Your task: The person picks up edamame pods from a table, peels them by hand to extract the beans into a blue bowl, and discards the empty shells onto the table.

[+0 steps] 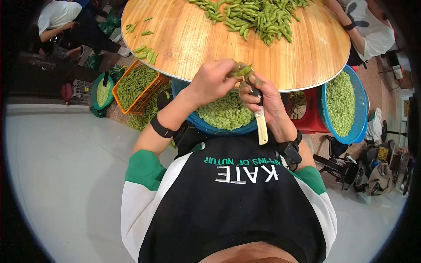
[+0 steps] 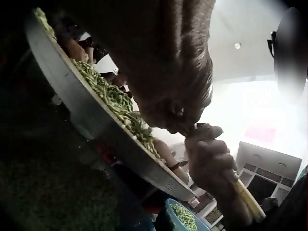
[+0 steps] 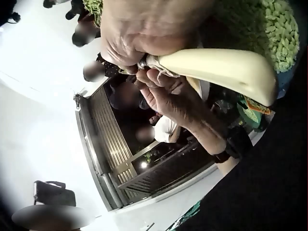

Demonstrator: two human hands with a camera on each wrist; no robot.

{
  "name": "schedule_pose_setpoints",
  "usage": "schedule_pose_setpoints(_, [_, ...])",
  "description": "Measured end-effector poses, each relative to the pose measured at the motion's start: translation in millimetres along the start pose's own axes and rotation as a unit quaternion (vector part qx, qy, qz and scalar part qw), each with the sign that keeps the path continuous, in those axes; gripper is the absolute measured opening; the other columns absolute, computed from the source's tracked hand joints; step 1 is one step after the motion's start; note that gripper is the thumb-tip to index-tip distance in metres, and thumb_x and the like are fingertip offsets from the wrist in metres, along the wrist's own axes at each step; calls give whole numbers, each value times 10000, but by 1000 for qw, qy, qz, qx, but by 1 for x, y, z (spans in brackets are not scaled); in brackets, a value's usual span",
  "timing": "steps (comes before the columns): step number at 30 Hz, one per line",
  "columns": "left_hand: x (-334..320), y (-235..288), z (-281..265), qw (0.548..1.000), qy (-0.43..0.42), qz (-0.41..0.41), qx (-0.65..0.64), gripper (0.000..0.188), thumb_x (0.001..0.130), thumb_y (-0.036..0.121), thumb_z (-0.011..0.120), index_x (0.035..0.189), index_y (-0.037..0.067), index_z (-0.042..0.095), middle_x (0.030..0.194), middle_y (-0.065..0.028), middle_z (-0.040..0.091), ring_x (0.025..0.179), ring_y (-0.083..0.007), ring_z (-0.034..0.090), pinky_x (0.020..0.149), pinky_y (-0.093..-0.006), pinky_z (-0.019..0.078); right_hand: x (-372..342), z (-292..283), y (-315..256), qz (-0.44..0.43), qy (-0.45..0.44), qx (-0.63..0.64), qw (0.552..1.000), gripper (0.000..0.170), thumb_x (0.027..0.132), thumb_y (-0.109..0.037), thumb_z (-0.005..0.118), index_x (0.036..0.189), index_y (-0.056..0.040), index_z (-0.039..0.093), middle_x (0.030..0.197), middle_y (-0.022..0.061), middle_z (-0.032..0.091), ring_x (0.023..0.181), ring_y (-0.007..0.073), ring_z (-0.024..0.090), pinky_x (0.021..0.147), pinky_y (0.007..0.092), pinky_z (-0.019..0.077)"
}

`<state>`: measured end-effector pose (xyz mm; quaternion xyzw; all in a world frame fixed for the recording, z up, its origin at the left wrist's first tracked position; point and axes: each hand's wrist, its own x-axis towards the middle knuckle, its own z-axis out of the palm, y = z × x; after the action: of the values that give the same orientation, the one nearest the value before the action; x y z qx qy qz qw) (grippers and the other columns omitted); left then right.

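Note:
Over the near rim of the round wooden table [image 1: 184, 39], both hands meet around a green bean pod [image 1: 242, 71]. My left hand [image 1: 210, 81] pinches the pod with thumb and fingers. In my right hand [image 1: 269, 98] is a knife-like tool with a cream handle [image 1: 262, 127], which points down toward my body. The right wrist view shows the cream handle [image 3: 221, 72] large below the palm, with pale wrapping at its upper end; fingers hide the tool's working end. Just under the hands, shelled beans [image 1: 226, 114] fill a blue basin [image 1: 206, 127].
A large heap of pods [image 1: 267, 19] lies on the far tabletop, with a few loose pods [image 1: 147, 53] at left. An orange crate [image 1: 137, 105] of pods stands left, a blue basket [image 1: 362, 114] of shelled beans right. People [image 1: 370, 26] sit around the table.

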<state>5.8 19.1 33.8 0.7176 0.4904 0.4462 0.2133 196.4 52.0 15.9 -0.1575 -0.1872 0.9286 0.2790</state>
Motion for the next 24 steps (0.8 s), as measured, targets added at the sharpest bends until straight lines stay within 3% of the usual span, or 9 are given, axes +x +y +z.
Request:
schedule_pose_setpoints(2, [5,8,-4,972,18,154,176,174,758,41,641,894,12,536,693,-142,546,586,-313,570,515,-386,456,2,-1,1,28,-21,41,999,206,955,-162,480,1139,-69,484,773,30,474,511,56,378,367,168,283])
schedule_pose_setpoints(3, [1,3,-2,975,12,139,174,146,742,19,619,848,25,519,699,-150,530,634,-369,561,531,-420,450,4,-2,2,24,-8,12,1000,195,955,-174,476,1131,-91,490,772,24,470,499,48,367,364,170,272])
schedule_pose_setpoints(8, [2,0,-1,999,23,12,23,71,792,66,602,827,15,566,648,-165,504,595,-347,558,528,-386,439,5,4,-3,23,-2,-20,1000,141,940,-191,491,1043,-94,487,766,24,480,480,70,379,353,188,295])
schedule_pose_setpoints(9, [2,-1,-4,1000,9,-3,8,96,801,77,616,853,5,580,671,-168,529,575,-298,564,531,-350,443,4,8,-6,26,6,-48,999,236,930,-234,519,1070,-44,508,751,19,489,479,61,373,359,194,298])
schedule_pose_setpoints(12, [0,5,3,960,6,-174,-219,115,878,100,606,915,-9,611,690,-41,595,597,-92,537,531,-265,436,0,12,-12,7,18,-70,997,185,948,-185,496,1073,-50,515,777,35,519,494,75,393,387,198,309])
schedule_pose_setpoints(16, [-5,18,3,932,-12,-227,-281,150,944,127,547,975,4,627,697,-3,597,593,-41,524,504,-190,402,-1,12,-7,-24,63,-182,981,162,955,-163,484,1058,-51,540,778,47,555,504,89,422,400,210,320])
schedule_pose_setpoints(18, [-9,13,0,896,-35,-298,-329,171,952,155,540,1009,15,622,703,0,606,577,-42,536,491,-187,415,0,0,-5,-8,22,-174,984,158,959,-153,474,1050,-50,553,757,41,556,502,85,432,400,211,323])
schedule_pose_setpoints(22, [-8,14,1,918,-26,-288,-272,185,966,168,513,1004,18,614,714,2,611,586,-45,543,508,-192,431,3,4,-5,-27,32,-241,970,189,952,-149,482,1101,-45,536,786,29,580,510,80,452,417,204,347])
schedule_pose_setpoints(24, [-12,10,10,949,-8,-223,-224,180,959,151,516,1018,6,606,737,0,614,629,-49,547,553,-207,442,8,-8,3,-159,72,-500,848,225,945,-121,493,1146,-25,522,801,50,598,568,116,529,481,236,423])
